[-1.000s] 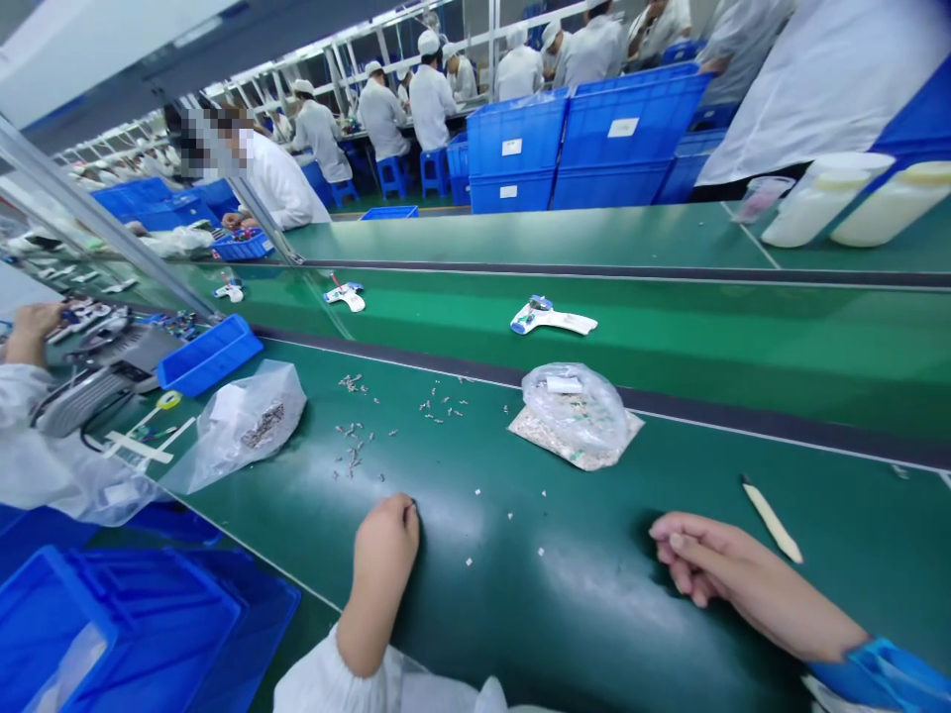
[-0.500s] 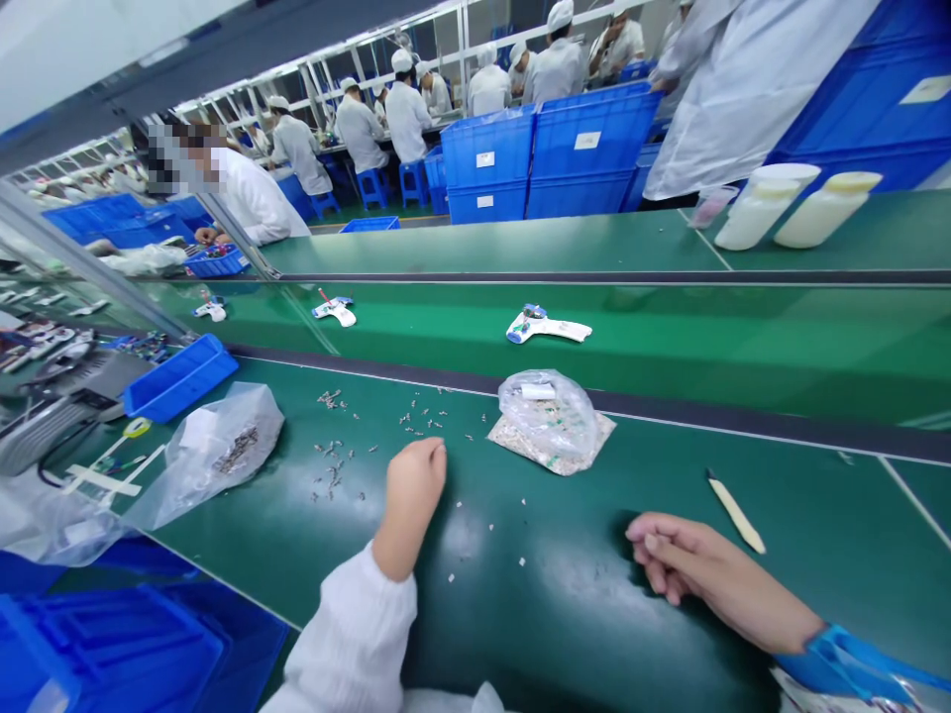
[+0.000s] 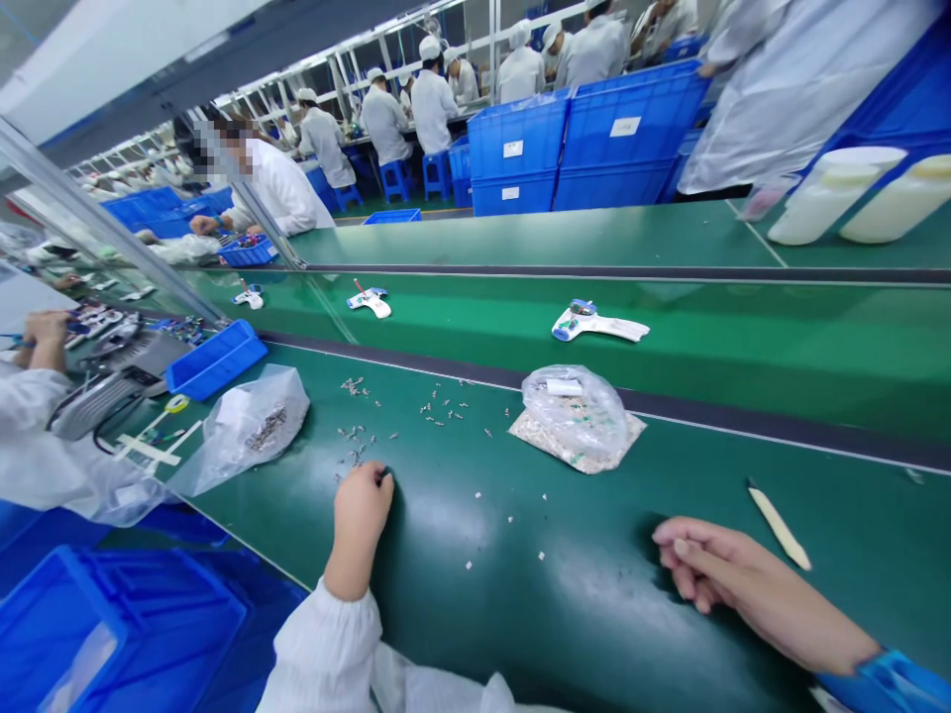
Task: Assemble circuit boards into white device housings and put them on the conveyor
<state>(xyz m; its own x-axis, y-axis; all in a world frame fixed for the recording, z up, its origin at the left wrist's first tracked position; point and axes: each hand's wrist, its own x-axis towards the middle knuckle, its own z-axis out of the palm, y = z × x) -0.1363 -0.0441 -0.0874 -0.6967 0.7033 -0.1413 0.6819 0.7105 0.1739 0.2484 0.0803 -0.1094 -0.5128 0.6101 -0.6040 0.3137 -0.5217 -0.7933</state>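
Observation:
My left hand is closed, its fingertips down at the near edge of a scatter of small metal parts. What it pinches, if anything, is hidden under the fingers. My right hand rests on the green table, fingers loosely curled and a little apart, with nothing visible in them. Several tiny white pieces lie between the hands. To the right, beyond my right hand, is a cream-coloured stick tool with a dark tip. A clear bag of small pale pieces lies ahead.
A plastic bag of metal parts and a blue tray are at the left. White gun-shaped housings lie on the green belt beyond. A co-worker's hand shows far left. Blue bins stand lower left.
My left hand has moved left and towards me, reaching the nearer metal parts. My right hand keeps its pose. The view has shifted left, bringing a co-worker's arm into sight.

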